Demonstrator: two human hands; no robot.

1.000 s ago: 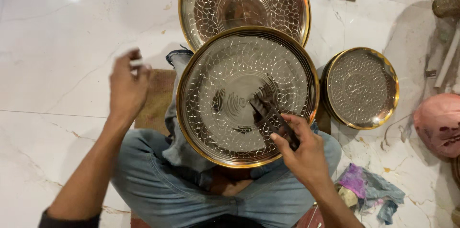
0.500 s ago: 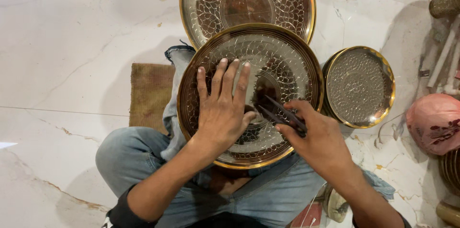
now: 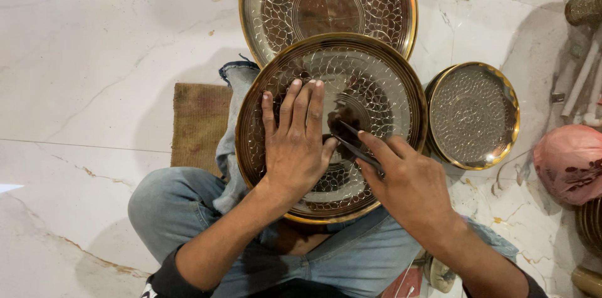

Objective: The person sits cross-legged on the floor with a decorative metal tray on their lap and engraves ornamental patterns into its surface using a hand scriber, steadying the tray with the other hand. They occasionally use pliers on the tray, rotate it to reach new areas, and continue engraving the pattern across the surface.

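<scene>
I see my left hand [image 3: 295, 141] lying flat, fingers spread, palm down on the big round brass plate [image 3: 382, 78] that rests across my lap, its rim gold and its face covered in a fine engraved pattern. The grip there pinches nothing; it only presses on the metal. My right hand [image 3: 407, 182] comes in from the lower right and its grip is pinched around a thin dark tool [image 3: 351, 141], whose tip touches the plate near its centre, just beside my left thumb.

Beyond this plate a second large plate [image 3: 326, 3] with the same sort of pattern lies on the marble floor [image 3: 94, 53], its near edge tucked under the one on my lap. To the right, just beside the lap plate, sits a smaller round plate [image 3: 473, 113] with a gold rim. A brown mat [image 3: 197, 119] lies on the floor to the left of my knee (partly covered by my jeans). At the far right edge there is a pink bundle [image 3: 567, 160].
</scene>
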